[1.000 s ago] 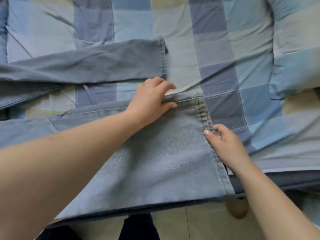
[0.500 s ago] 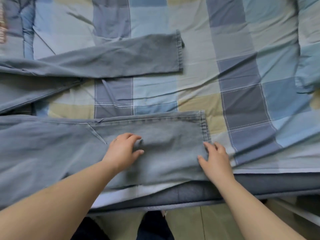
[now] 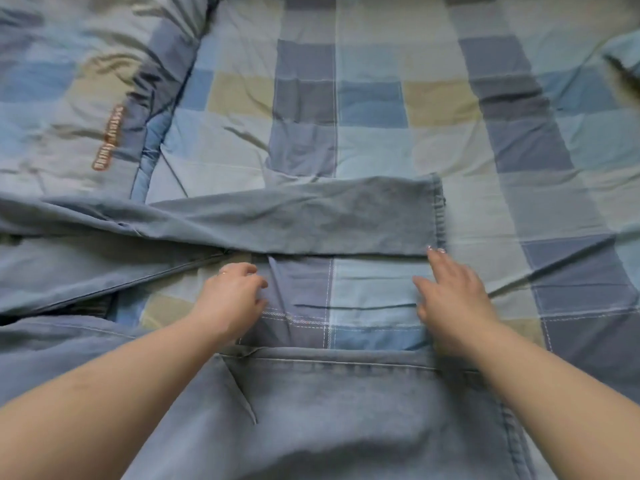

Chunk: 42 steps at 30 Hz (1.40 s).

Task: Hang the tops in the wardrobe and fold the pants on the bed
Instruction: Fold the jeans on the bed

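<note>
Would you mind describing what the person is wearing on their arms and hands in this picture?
Both forearms are bare, with no sleeves in view. The left hand has a thin ring on one finger. The right hand shows pale, shiny polish on its fingernails. No watch, bracelet or gloves can be seen on either arm.

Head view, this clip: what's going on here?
A person is working on a pair of faded blue denim pants spread over a blue and beige checked bedspread. Both hands are over the gap between the legs: the right hand reaches with straight fingers toward the far leg's hem, the left hand loosely curled, holding nothing. No fold made yet.
</note>
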Each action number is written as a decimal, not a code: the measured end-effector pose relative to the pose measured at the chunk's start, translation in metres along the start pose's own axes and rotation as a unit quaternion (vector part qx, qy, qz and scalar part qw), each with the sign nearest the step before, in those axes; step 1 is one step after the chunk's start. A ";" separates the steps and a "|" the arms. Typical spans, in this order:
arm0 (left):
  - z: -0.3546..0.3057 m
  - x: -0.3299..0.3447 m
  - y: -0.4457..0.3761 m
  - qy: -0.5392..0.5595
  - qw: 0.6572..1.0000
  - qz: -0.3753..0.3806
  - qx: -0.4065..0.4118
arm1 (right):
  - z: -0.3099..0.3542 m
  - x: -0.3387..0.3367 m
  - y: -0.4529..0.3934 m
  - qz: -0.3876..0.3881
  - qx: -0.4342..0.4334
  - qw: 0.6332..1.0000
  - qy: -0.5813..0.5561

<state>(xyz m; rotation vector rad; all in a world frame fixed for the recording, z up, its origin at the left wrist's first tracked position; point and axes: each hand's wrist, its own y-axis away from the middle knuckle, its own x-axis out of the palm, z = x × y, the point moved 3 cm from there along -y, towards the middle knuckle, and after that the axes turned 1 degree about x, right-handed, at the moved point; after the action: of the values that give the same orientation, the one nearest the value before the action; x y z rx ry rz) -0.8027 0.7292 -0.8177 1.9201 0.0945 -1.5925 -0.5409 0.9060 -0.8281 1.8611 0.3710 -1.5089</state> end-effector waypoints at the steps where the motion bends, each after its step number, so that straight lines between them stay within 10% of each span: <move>1: 0.006 0.001 -0.006 -0.017 1.000 0.015 -0.003 | 0.000 0.002 -0.012 0.007 -0.001 1.000 0.026; 6: 0.016 0.013 -0.033 -0.012 1.000 0.026 0.001 | 0.003 0.013 -0.048 0.015 0.014 0.994 0.104; 16: -0.008 -0.048 -0.059 0.157 0.970 -0.171 0.071 | -0.004 -0.122 -0.063 -0.318 -0.063 0.928 -0.185; 23: -0.014 -0.068 -0.105 0.126 0.986 -0.100 0.032 | -0.004 -0.157 -0.155 -0.175 0.058 0.983 -0.022; 32: 0.000 -0.001 -0.094 -0.012 0.993 -0.046 0.104 | 0.020 -0.031 -0.124 0.091 -0.073 0.990 0.079; 42: -0.005 -0.006 -0.064 0.044 0.961 -0.197 0.191 | 0.015 -0.018 -0.097 0.011 -0.155 0.974 0.167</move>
<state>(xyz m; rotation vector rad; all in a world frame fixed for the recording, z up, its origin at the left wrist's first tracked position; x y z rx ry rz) -0.8279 0.7841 -0.8388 2.3857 0.2340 -1.8907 -0.6169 0.9687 -0.8455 1.8526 0.6987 -1.0479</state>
